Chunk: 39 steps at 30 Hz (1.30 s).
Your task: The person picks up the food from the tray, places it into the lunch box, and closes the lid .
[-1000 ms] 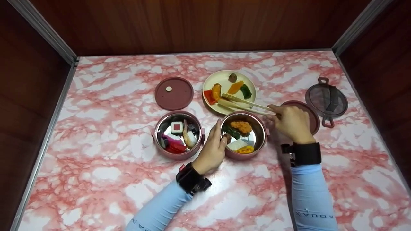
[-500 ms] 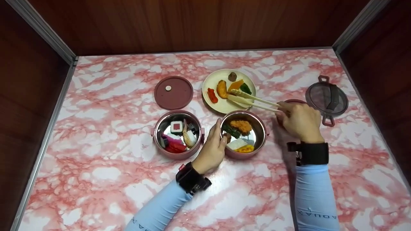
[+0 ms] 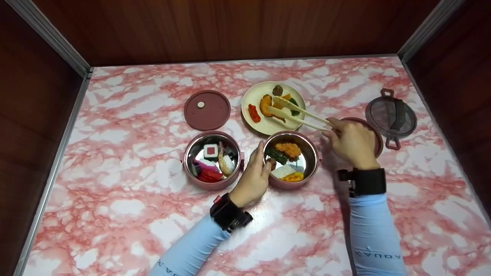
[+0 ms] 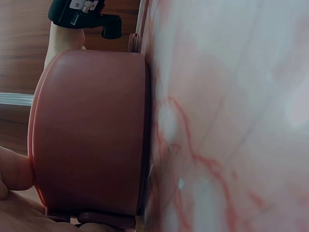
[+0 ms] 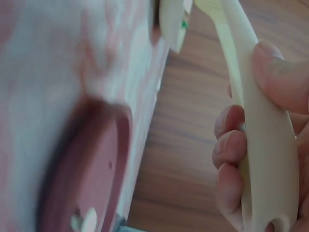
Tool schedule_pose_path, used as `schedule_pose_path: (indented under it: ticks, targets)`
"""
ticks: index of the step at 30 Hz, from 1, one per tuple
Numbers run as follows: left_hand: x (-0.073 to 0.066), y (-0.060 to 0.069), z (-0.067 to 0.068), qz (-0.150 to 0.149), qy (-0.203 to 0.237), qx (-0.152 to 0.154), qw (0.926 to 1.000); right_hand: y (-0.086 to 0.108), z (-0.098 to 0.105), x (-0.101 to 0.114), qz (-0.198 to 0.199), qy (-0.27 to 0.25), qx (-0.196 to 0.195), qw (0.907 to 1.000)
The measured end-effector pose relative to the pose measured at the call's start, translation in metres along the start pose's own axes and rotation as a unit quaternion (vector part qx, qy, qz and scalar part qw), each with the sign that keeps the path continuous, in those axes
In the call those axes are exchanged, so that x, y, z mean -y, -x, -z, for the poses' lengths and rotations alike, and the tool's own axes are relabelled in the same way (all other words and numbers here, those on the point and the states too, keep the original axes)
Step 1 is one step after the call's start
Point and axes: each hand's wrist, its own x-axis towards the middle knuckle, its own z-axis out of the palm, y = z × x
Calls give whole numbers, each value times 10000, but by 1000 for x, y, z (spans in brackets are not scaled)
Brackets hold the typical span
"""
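Note:
My left hand [image 3: 251, 178] grips the left side of the right-hand pink lunch bowl [image 3: 289, 186], thumb at the rim. In the left wrist view the same bowl [image 4: 91, 130] stands upright on the table. Inside it are a fried orange piece [image 3: 288, 151], dark greens [image 3: 277, 156], a white piece and a yellow piece [image 3: 292, 177]. My right hand [image 3: 353, 142] holds cream tongs [image 3: 307, 122], their arms spread over the plate [image 3: 251, 126]. One tip touches or overlaps a curved yellow-orange slice [image 3: 265, 104]. In the right wrist view, fingers and thumb wrap the tongs' handles [image 5: 265, 140].
A second pink bowl [image 3: 212, 186] with sushi and other food stands left. Round lids [image 3: 207, 111] lie behind it and under my right hand [image 3: 378, 140]. A dark see-through lid [image 3: 381, 115] lies far right. The plate also bears a red piece [image 3: 253, 113] and a meatball [image 3: 277, 90].
The tongs left the red and yellow-orange pieces on the plate's left, shifted right, then came back left to the yellow-orange slice with their arms wider apart. My left hand stays put.

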Motion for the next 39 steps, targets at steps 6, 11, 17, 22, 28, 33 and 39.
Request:
schedule_pose_path:
  ticks: [6, 11, 17, 22, 28, 33, 39]
  targets:
    - [-1, -1, 0, -25, -76, 10, 10000, -1, -4, 6, -17, -110, 132, 9999]
    - [-1, 0, 0, 12, -23, 5, 10000, 0, -1, 9, -2, -71, 164, 9998]
    - [-1, 0, -1, 55, -33, 14, 10000, 1, 7, 12, -31, 75, 333, 9994]
    - [-1, 0, 0, 91, -24, 29, 10000, 2, 8, 12, 106, 134, 334, 9993]
    - [-1, 0, 1, 128, 6, 35, 9999, 1, 7, 11, 393, 218, 146, 9989]
    - [-2, 0, 1, 19, -49, 17, 10000, 1, 6, 11, 431, 217, 51, 9988]
    - [-2, 1, 1, 75, -46, 60, 9999, 3, 9, 10, 429, 233, -3, 9988]
